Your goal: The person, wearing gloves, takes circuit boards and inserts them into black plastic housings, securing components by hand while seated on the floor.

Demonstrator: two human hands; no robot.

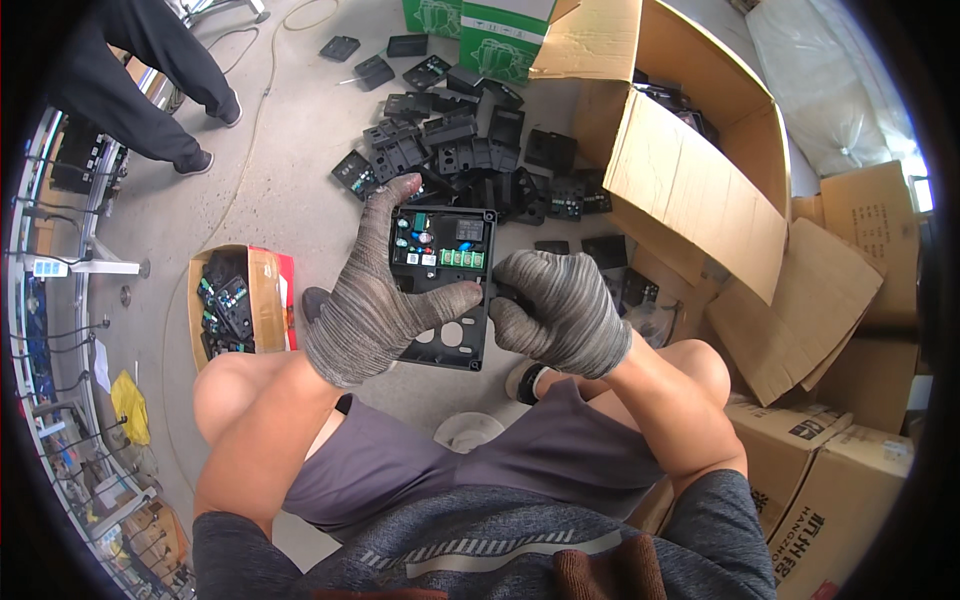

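Both of my hands wear grey knitted gloves. My left hand (375, 285) grips a black plastic housing (447, 350) from its left side, the thumb lying across the front. Inside the housing's upper half sits a small circuit board (430, 240) with a green terminal block, a black relay and blue parts. Round and oval openings show in the lower half. At the housing's right edge my right hand (565, 315) is closed, fingers curled together. Something dark shows between its fingers, mostly hidden, and I cannot make out what it is.
Black housings (450, 150) lie in a heap on the floor ahead. A small carton (270, 310) at left contains circuit boards. An open carton (690, 170) stands at right, near flattened cardboard (800, 310). Green boxes (505, 40) stand behind the heap. Another person's legs (150, 80) show at far left.
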